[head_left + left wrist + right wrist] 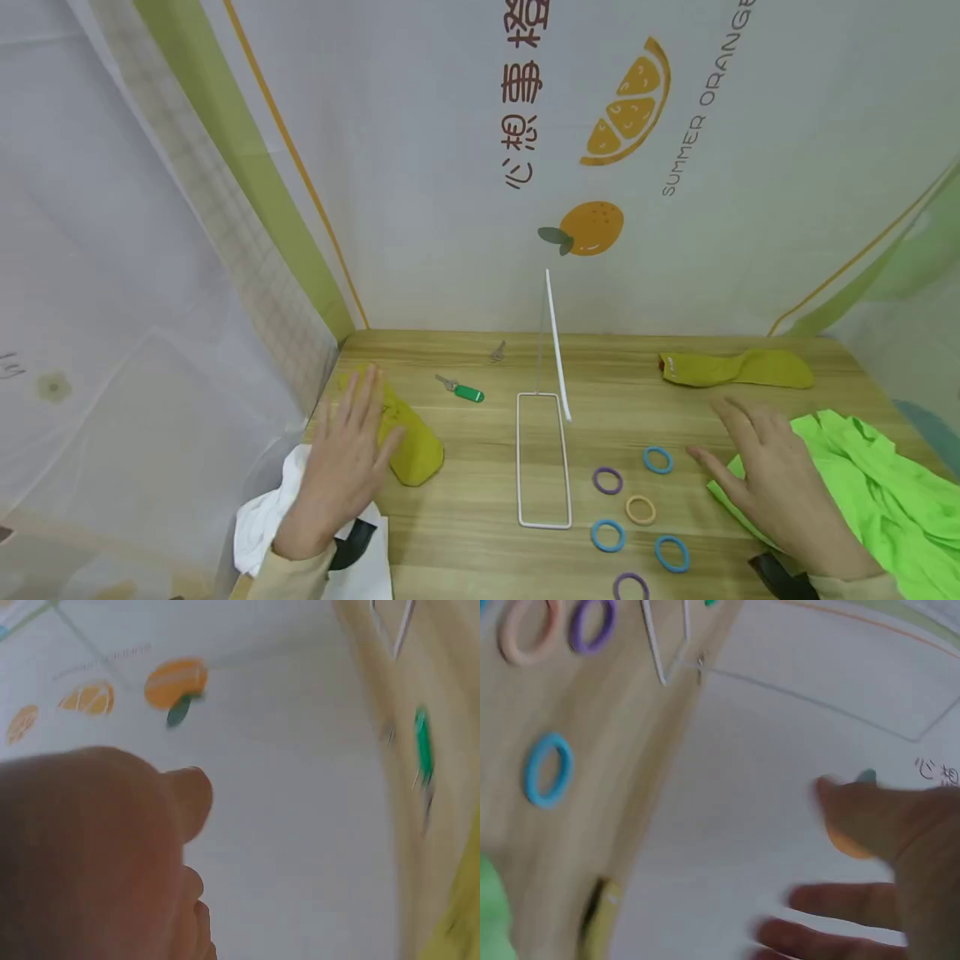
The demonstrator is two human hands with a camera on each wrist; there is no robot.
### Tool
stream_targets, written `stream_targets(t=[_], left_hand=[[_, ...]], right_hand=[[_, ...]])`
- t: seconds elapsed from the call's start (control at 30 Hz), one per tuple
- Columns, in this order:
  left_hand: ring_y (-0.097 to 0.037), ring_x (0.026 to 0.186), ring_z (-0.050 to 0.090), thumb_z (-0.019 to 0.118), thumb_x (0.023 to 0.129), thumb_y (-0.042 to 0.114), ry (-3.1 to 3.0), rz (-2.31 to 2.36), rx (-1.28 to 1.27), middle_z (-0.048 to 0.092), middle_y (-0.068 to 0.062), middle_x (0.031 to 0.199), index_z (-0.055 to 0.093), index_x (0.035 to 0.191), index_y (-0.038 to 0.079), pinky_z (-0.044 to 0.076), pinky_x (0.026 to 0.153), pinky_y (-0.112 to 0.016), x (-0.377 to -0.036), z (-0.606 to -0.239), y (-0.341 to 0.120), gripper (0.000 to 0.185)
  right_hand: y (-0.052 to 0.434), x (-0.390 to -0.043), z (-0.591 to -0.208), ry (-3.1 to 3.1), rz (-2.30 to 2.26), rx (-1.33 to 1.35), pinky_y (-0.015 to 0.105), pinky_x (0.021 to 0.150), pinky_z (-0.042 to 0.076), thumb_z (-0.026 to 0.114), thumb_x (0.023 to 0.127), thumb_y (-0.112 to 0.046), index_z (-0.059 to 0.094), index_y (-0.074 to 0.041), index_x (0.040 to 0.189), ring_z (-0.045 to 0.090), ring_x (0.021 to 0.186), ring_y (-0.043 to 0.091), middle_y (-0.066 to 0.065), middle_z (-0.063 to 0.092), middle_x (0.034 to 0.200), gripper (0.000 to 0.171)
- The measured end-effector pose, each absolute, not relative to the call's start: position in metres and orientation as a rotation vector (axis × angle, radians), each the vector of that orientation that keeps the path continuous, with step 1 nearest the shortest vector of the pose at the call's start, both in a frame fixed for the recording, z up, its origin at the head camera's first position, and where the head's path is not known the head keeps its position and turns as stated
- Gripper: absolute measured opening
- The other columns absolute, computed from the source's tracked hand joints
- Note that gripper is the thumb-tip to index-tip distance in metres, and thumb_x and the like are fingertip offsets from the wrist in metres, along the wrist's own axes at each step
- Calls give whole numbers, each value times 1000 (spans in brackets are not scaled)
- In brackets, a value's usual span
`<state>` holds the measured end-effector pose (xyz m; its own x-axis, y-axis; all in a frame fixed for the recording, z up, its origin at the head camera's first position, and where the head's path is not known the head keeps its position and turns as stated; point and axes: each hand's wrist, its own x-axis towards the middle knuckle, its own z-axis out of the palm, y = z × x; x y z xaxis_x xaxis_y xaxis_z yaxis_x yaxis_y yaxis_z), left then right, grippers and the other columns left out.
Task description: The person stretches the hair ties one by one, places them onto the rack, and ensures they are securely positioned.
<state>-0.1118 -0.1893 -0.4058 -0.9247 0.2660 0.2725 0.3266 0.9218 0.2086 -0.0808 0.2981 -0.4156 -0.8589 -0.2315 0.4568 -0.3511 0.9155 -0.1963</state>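
My left hand, fingers spread, is over the left side of the wooden table and overlaps an olive-yellow cloth pouch in the head view. Nothing is in its grasp. On the right, my right hand has its fingers extended and holds nothing; it overlaps a bright green cloth. A blue ring lies just left of its thumb. In the right wrist view the thumb and fingers stand apart with only the backdrop behind them.
A white wire stand rises mid-table, beside several rings, including a purple ring and an orange ring. Behind lie a green-tagged key, a loose key and a long olive pouch. White cloth lies left.
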Motion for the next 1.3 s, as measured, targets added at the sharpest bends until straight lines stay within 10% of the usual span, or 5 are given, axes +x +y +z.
stream_targets(t=[0.1, 0.2, 0.63, 0.97, 1.3], left_hand=[[-36, 159, 13, 45, 109, 37, -2880, -482, -593, 13, -15, 172, 17, 163, 1, 13, 124, -65, -105, -435, -158, 71], [-35, 159, 15, 41, 111, 37, -2962, -608, -777, 14, -16, 171, 19, 163, 1, 16, 124, -64, -95, -466, -122, 67], [-30, 160, 16, 30, 112, 40, -3055, -602, -950, 16, -9, 173, 21, 164, 5, 14, 124, -64, -86, -520, -72, 63], [-30, 159, 18, 31, 112, 37, -2993, -566, -946, 19, -9, 172, 22, 164, 6, 15, 123, -63, -84, -530, -72, 60], [-28, 160, 17, 30, 113, 39, -2981, -500, -928, 17, -6, 173, 20, 164, 9, 8, 126, -57, -84, -534, -70, 61]], right_hand=[[290, -68, -441, -2773, 494, 409, 36, 66, 53, 86, 82, -20, 71, -2, 105, 61, 75, 14, 2, 67, 83, 33], [287, -58, -468, -3033, 689, 404, 23, 54, 42, 82, 86, -19, 71, -9, 93, 44, 61, -4, -14, 54, 69, 17], [280, -42, -512, -2973, 936, 476, 20, 52, 39, 80, 86, -7, 62, -18, 80, 42, 62, -10, -22, 51, 67, 22], [233, -64, -418, -2446, 1008, 552, 11, 55, 48, 81, 78, 11, 70, -21, 93, 59, 67, -7, -14, 69, 78, 37], [161, -83, -336, -1694, 1556, 1126, 18, 76, 58, 68, 92, 11, 65, 16, 101, 70, 84, 10, 15, 72, 99, 10]])
